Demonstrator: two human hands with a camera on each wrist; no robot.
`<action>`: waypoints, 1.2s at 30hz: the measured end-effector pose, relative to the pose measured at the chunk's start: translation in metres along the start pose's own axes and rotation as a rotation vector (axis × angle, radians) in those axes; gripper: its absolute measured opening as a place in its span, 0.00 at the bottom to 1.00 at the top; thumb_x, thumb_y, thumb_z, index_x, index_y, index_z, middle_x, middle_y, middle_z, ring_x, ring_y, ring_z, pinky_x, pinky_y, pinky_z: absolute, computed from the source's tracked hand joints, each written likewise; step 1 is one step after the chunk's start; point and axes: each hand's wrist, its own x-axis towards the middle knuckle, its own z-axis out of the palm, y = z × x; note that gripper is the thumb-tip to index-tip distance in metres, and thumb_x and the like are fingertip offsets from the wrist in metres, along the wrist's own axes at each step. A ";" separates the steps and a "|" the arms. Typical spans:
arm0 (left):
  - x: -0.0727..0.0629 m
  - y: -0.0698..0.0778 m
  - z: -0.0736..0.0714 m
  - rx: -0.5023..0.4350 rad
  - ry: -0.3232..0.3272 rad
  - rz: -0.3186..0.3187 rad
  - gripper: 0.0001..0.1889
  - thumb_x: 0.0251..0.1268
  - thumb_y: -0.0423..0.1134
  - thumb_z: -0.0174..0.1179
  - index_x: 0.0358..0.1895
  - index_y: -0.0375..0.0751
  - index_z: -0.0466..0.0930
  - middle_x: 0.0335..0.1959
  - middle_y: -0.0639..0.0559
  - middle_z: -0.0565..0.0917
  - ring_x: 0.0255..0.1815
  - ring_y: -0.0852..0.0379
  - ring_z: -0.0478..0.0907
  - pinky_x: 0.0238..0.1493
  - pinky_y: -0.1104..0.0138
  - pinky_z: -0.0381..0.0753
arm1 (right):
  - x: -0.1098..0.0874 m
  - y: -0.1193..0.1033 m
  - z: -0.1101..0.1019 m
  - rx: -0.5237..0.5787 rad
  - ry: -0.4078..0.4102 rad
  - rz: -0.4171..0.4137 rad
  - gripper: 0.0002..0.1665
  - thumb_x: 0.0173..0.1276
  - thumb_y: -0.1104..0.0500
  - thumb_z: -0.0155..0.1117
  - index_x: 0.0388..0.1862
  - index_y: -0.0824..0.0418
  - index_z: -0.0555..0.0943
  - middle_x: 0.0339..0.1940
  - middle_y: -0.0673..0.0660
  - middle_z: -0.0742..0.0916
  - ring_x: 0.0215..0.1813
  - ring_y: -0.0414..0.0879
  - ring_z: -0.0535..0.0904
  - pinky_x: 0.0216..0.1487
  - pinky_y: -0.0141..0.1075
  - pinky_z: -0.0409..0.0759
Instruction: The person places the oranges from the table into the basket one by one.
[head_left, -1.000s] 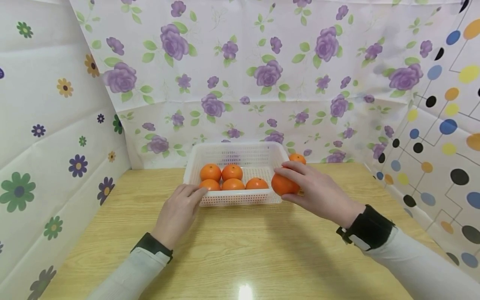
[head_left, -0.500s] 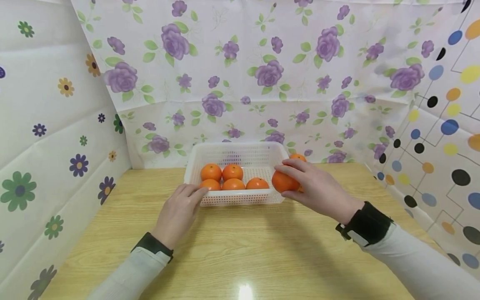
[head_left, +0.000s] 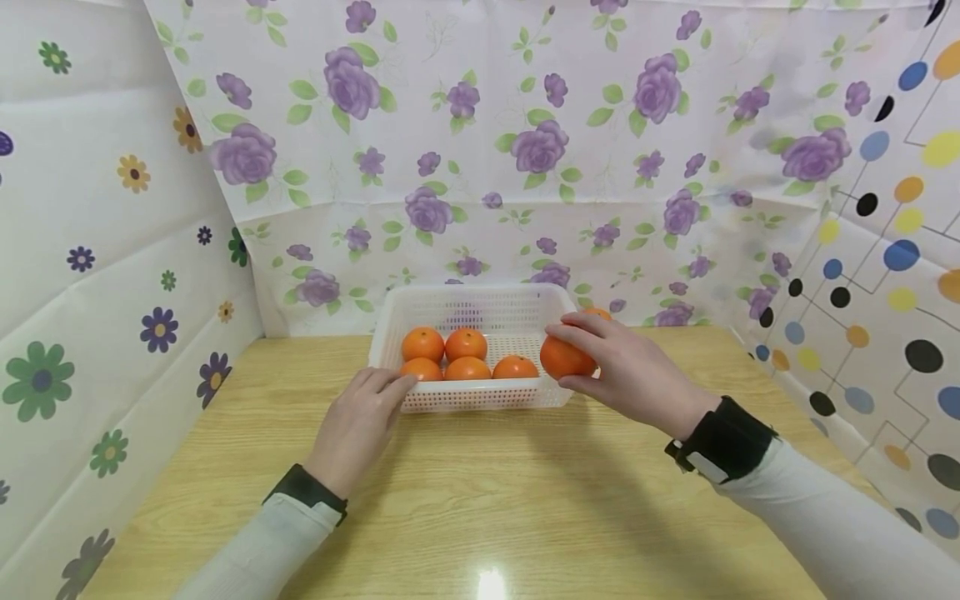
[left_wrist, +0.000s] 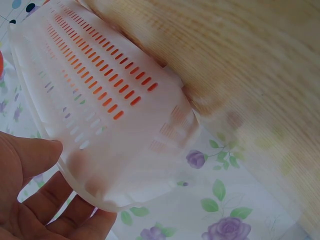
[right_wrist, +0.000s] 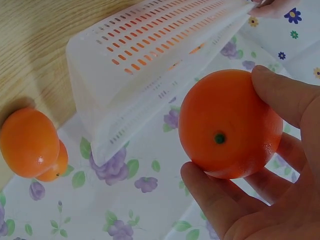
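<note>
A white perforated plastic basket (head_left: 480,398) stands on the table, with several oranges (head_left: 467,343) at its left and front. At the front left corner my left hand (head_left: 358,429) grips the rim; the left wrist view shows the thumb (left_wrist: 42,155) on one side of the rim and the fingers (left_wrist: 75,212) on the other. My right hand (head_left: 637,375) holds an orange (right_wrist: 227,125) between thumb and fingers, over the basket's right edge. In the right wrist view its green stem spot faces the camera.
Two more oranges (right_wrist: 30,142) rest on the table to the right of the basket, mostly hidden behind my right hand in the head view. Floral cloth (head_left: 450,125) hangs behind the wooden table (head_left: 450,500), and patterned cloths flank both sides.
My right hand has shifted slightly left and up with the orange, covering more of the orange behind it. The left hand keeps its place on the basket rim.
</note>
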 end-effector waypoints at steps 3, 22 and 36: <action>0.000 0.000 0.000 -0.001 0.002 0.002 0.24 0.67 0.27 0.78 0.65 0.43 0.88 0.58 0.44 0.88 0.61 0.43 0.83 0.65 0.48 0.88 | 0.002 0.002 0.000 0.008 -0.003 0.004 0.42 0.67 0.54 0.87 0.77 0.56 0.81 0.72 0.62 0.81 0.61 0.59 0.85 0.60 0.54 0.90; 0.000 -0.001 0.000 -0.005 0.016 0.014 0.23 0.67 0.27 0.78 0.64 0.42 0.88 0.58 0.43 0.89 0.60 0.42 0.84 0.64 0.48 0.89 | 0.027 0.010 0.005 0.032 -0.078 0.078 0.41 0.71 0.54 0.84 0.80 0.56 0.79 0.76 0.65 0.80 0.64 0.62 0.84 0.64 0.58 0.88; -0.001 -0.001 0.002 -0.003 0.016 0.012 0.23 0.68 0.27 0.77 0.65 0.42 0.88 0.57 0.44 0.88 0.60 0.43 0.83 0.64 0.49 0.89 | 0.050 0.015 0.013 0.049 -0.113 0.081 0.40 0.71 0.54 0.84 0.79 0.57 0.78 0.75 0.63 0.80 0.63 0.62 0.83 0.66 0.57 0.87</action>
